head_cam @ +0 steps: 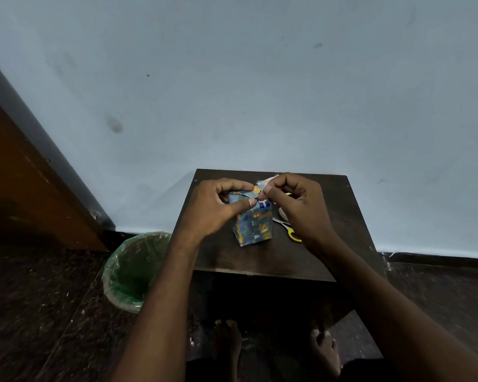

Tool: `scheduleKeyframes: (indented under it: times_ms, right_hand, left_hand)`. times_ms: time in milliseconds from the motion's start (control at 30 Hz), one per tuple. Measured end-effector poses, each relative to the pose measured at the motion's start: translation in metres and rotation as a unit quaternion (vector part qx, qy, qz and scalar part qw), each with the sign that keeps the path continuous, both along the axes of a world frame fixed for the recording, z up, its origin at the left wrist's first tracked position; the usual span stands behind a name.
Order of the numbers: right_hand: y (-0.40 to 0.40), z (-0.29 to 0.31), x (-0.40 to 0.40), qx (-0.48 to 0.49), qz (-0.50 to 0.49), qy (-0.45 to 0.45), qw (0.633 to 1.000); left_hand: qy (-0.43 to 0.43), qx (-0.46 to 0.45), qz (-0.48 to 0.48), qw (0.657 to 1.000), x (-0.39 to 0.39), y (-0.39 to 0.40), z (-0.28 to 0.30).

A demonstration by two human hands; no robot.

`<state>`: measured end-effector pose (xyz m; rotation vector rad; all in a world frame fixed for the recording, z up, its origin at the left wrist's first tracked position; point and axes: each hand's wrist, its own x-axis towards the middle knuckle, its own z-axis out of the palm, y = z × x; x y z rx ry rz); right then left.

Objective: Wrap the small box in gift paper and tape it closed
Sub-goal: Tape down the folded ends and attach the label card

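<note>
Box: small box [253,224] stands upright near the middle of my dark wooden table [329,244], already covered on its visible sides in blue gift paper [260,228] printed with bears.
Top flaps: paper at the top end is gathered and partly folded; a bit of darker blue shows at the upper right corner, under my fingers.
Left hand: my left hand [218,208] grips the top left of the box, thumb pressed across the folded paper, fingers curled over the far edge.
Right hand: my right hand [293,205] pinches the paper at the top right with curled fingertips, meeting the left thumb.
Scissors: yellow-handled scissors [289,230] lie on the table just right of the box, partly under my right wrist.
Tape: a pale roll, probably tape [282,213], sits behind my right hand; mostly hidden.
Floor: green-lined waste bin [130,271] stands left of the table, against the pale blue wall [260,92].
Below: my bare feet [228,340] show under the table's near edge.
</note>
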<state>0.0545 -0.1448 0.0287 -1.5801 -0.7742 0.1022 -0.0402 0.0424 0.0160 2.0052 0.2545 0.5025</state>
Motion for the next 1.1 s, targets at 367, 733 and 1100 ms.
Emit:
scheduleKeyframes:
  times_ms: [367,733,1100]
  right_hand:
    - [0.000,0.003,-0.012,-0.081,-0.018,0.092,0.992]
    - [-0.001,0.011,-0.023,-0.140,-0.041,0.063,0.987]
    - [0.001,0.014,-0.027,-0.177,-0.064,0.025,0.982]
  left_hand:
    - [-0.048,0.036,-0.007,0.998,-0.005,0.000,-0.004]
    - [-0.013,-0.059,0.015,0.998,-0.006,-0.011,0.001]
    - [0.036,-0.084,0.032,0.995,-0.003,-0.009,0.003]
